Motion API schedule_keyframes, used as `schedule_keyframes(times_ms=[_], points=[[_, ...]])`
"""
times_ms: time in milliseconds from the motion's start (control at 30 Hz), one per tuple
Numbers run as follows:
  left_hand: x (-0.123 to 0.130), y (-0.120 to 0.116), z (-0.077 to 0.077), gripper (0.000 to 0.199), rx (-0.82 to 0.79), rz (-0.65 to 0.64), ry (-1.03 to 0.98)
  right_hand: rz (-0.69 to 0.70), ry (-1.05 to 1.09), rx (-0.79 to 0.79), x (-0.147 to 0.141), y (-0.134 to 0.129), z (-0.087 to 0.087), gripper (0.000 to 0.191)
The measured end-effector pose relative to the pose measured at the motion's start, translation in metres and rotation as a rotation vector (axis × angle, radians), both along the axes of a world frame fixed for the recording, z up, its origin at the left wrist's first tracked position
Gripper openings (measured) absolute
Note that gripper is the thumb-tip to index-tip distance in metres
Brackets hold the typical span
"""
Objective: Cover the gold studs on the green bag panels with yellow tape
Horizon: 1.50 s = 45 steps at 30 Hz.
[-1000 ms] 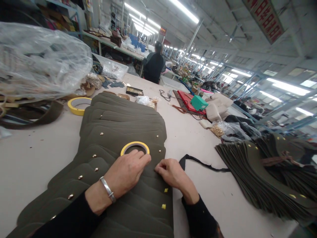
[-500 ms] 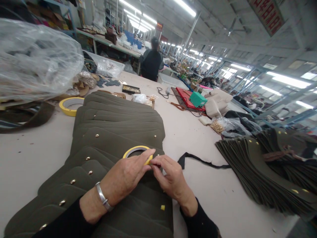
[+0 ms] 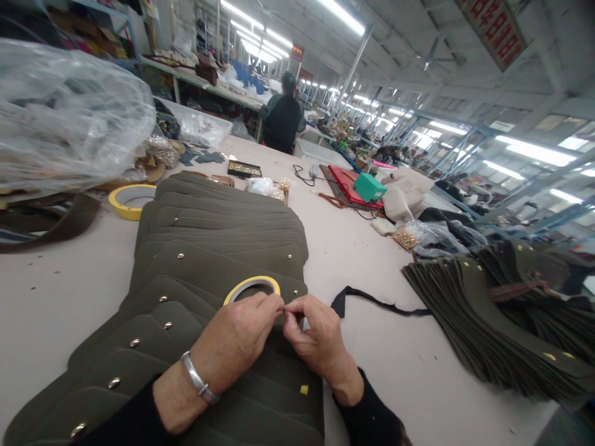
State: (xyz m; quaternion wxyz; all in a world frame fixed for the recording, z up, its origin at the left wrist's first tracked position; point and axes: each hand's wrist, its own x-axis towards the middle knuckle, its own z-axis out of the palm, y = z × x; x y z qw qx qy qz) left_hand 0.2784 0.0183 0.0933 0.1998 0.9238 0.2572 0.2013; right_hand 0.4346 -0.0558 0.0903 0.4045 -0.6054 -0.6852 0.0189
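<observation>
Dark green flat pieces (image 3: 218, 248) with gold studs lie overlapped in a fanned stack before me. Above the stack, my left hand (image 3: 237, 334) is closed around the near side of a yellow tape roll (image 3: 253, 284). My right hand (image 3: 318, 337) is pinched beside it, its fingertips meeting those of my left hand; what they pinch is too small to make out. A small yellow bit (image 3: 304, 389) sits on a piece below my hands.
A second tape roll (image 3: 132, 201) and a big plastic bag (image 3: 69, 118) are at left. More green pieces (image 3: 465, 316) and a black strip (image 3: 381, 301) lie right. Farther back are a green box (image 3: 369, 186) and a seated person (image 3: 282, 121).
The fingers of my left hand have curled in toward my right fingertips, and the tape roll has tilted and shifted slightly left. The view has moved a little.
</observation>
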Motion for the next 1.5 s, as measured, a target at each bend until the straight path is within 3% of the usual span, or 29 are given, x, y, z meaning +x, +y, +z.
schedule_keyframes(times_ms=[167, 267, 333, 433, 600, 867, 1033, 1167, 1267, 1333, 1400, 1500], points=[[0.0, -0.002, -0.002, 0.026, 0.122, 0.032, -0.129, -0.12, 0.524, -0.291, -0.01, 0.004, 0.004, 0.01], [0.001, -0.006, -0.002, 0.026, 0.159, 0.021, -0.209, -0.178, 0.765, -0.361, -0.001, 0.012, -0.003, 0.011], [0.002, -0.008, -0.003, 0.025, 0.161, 0.022, -0.167, -0.226, 0.836, -0.387, 0.013, 0.017, -0.011, 0.017], [0.005, -0.008, -0.004, 0.02, 0.151, 0.053, 0.05, -0.237, 0.863, -0.459, 0.034, 0.021, -0.02, 0.026], [0.008, -0.005, -0.002, 0.022, 0.047, 0.037, 0.344, -0.23, 0.679, -0.505, 0.042, 0.022, -0.025, 0.026], [0.008, -0.008, -0.002, 0.023, 0.058, 0.026, 0.359, -0.314, 0.131, -0.424, 0.028, 0.03, -0.021, 0.015], [0.008, -0.009, -0.002, 0.025, 0.077, 0.043, 0.362, -0.324, 0.082, -0.475, 0.032, 0.031, -0.024, 0.011], [0.007, -0.008, -0.001, 0.029, 0.091, 0.067, 0.388, -0.309, 0.224, -0.41, 0.044, 0.021, -0.027, 0.032], [0.007, -0.006, -0.003, 0.027, 0.111, 0.069, 0.39, -0.221, 0.1, -0.233, 0.049, 0.014, -0.025, 0.014], [0.007, -0.004, -0.005, 0.023, 0.141, 0.066, 0.369, -0.089, -0.072, -0.172, 0.048, 0.012, -0.023, 0.015], [0.007, -0.001, -0.008, 0.02, 0.162, 0.056, 0.339, 0.001, -0.21, -0.191, 0.044, 0.014, -0.023, 0.019], [0.006, 0.002, -0.009, 0.02, 0.16, 0.028, 0.316, -0.065, -0.292, -0.295, 0.036, 0.022, -0.024, 0.019]])
